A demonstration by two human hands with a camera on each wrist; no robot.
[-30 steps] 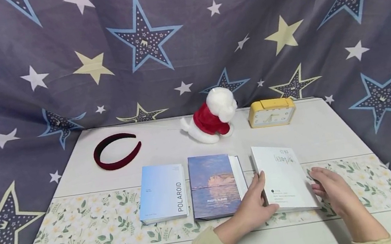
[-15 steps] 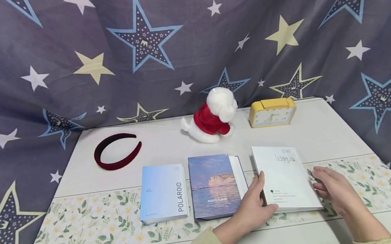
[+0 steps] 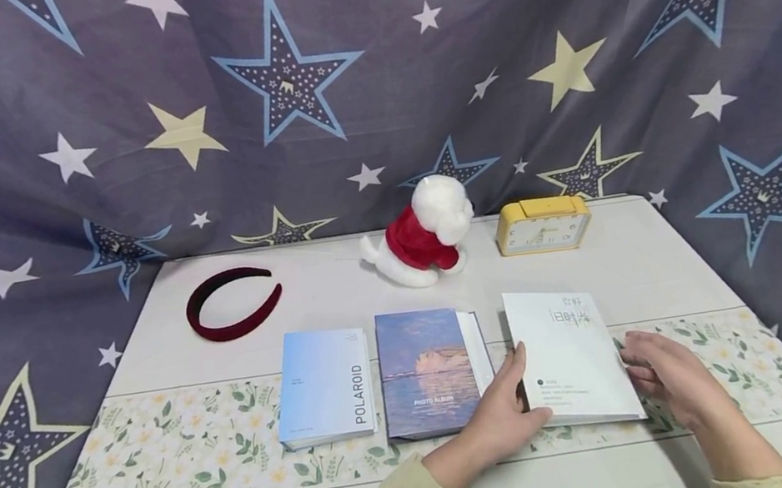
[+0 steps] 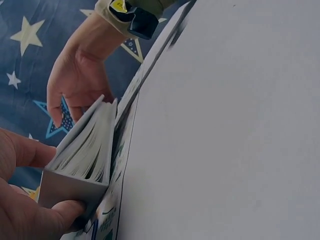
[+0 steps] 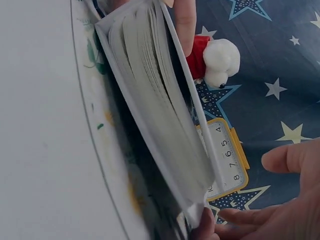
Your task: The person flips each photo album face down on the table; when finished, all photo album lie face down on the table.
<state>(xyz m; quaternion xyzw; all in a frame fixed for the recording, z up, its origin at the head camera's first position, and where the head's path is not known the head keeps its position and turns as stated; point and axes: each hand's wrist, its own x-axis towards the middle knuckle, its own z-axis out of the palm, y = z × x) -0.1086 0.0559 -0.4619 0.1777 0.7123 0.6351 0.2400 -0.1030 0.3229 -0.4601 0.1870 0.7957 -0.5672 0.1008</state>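
Gripping the white book [image 3: 567,353], left fingers [image 4: 62,212]; right fingers [image 3: 651,350] loosely bent at its opposite edge.

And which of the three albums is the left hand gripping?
The white album at the right end: the left hand grips its left side. The blue POLAROID album and PHOTO ALBUM lie farther left, ungripped.

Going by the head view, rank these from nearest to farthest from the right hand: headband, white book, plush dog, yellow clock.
1. White book: immediately left of the right hand.
2. Yellow clock: farther back, slightly left.
3. Plush dog: also back, left of the clock.
4. Headband: back left.
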